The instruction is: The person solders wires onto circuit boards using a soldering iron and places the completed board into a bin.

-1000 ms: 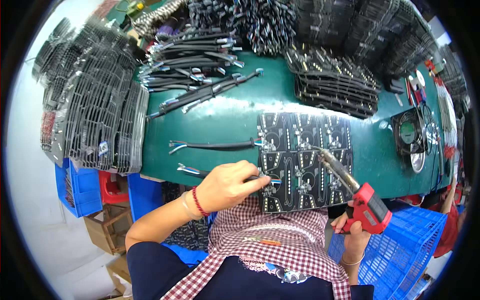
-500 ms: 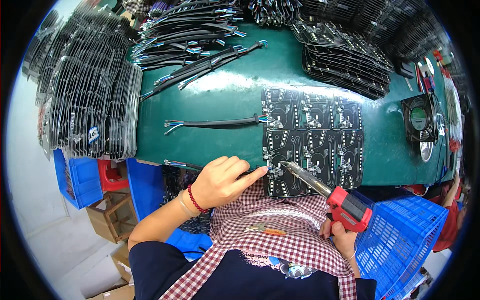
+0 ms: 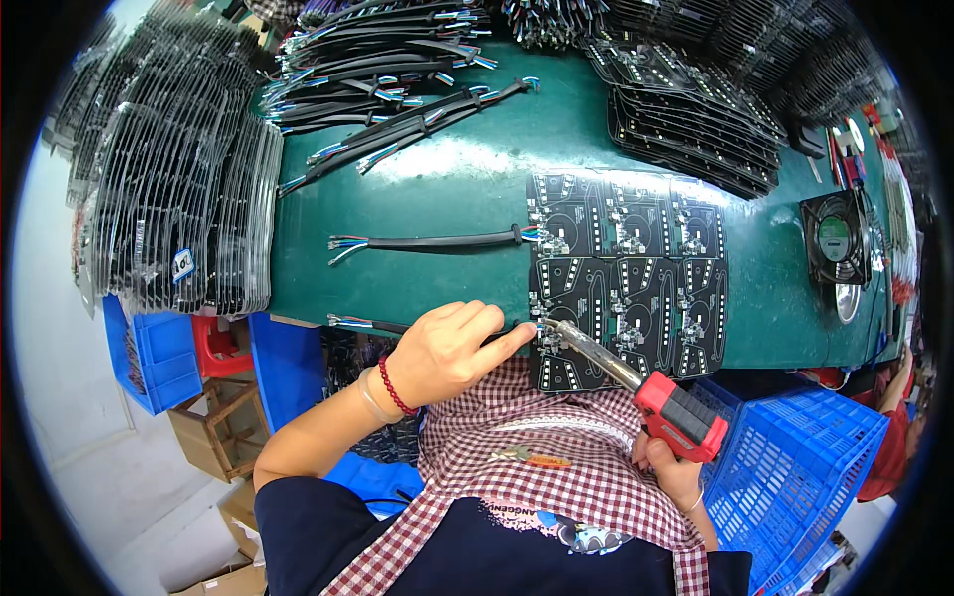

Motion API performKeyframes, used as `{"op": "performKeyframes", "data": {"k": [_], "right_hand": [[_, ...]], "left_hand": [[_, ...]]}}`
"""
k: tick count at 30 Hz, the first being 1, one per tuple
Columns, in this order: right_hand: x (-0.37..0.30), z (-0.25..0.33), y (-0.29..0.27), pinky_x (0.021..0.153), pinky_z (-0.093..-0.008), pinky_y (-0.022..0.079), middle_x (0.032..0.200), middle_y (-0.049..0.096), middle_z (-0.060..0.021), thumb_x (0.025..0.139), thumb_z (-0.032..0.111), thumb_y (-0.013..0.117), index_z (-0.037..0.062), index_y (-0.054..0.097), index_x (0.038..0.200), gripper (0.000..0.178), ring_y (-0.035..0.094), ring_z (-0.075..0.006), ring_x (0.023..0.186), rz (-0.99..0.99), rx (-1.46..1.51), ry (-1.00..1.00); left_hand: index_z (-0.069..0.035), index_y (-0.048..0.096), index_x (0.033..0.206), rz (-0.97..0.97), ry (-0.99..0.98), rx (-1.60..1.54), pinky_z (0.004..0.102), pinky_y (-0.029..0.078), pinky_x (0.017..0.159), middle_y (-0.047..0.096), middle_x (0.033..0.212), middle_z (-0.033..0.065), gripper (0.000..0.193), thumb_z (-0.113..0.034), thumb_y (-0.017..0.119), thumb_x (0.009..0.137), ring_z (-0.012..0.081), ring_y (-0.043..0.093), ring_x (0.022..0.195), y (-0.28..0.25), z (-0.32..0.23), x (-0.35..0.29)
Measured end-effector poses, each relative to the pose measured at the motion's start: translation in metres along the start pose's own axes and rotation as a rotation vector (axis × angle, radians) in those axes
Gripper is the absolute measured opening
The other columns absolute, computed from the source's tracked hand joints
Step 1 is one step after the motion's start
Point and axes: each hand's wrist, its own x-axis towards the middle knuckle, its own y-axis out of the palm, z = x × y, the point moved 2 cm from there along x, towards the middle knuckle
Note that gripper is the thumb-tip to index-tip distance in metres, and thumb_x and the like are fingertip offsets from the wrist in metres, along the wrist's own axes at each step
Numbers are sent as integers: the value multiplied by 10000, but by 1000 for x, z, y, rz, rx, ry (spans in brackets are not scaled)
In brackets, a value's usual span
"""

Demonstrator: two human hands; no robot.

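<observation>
A black panel of joined circuit boards (image 3: 636,283) lies on the green bench in front of me. My left hand (image 3: 447,350) pinches the wire end of a black cable (image 3: 376,325) at the panel's lower left edge; its loose coloured ends stick out left of my fingers. My right hand (image 3: 674,471) is wrapped round the handle of a red and black soldering gun (image 3: 680,415). The gun's metal tip reaches the board right beside my left fingertip. Another black cable (image 3: 437,243) runs to the panel's upper left board, its wires meeting the edge there.
Many similar cables (image 3: 368,70) are piled at the back left. Tall stacks of boards (image 3: 179,209) stand at the left, and more stacked panels (image 3: 691,124) at the back right. A small black fan (image 3: 835,238) is on the right. Blue crates (image 3: 805,467) sit below the bench.
The soldering gun has shifted left, bringing its tip to the board edge by my left fingertip. My left hand keeps its pinch, moving very slightly. The panel appears slightly further right.
</observation>
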Motion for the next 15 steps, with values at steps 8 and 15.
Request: {"op": "performKeyframes", "data": {"k": [8,15], "right_hand": [[2,-9,-1,593,-303,502,731,658,-64,782,80,703,30,677,831,75,634,-183,620,-20,-161,-61],[-3,-18,-2,570,-308,486,719,648,-61,782,99,704,35,666,809,79,623,-191,602,-55,-201,-87]], "left_hand": [[-66,680,1051,1,4,-11,304,425,500,422,705,41,329,-65,670,723,170,486,567,1,1,1],[-69,672,1051,8,16,-1,302,425,504,421,721,41,329,-70,670,722,170,486,577,0,0,2]]}}
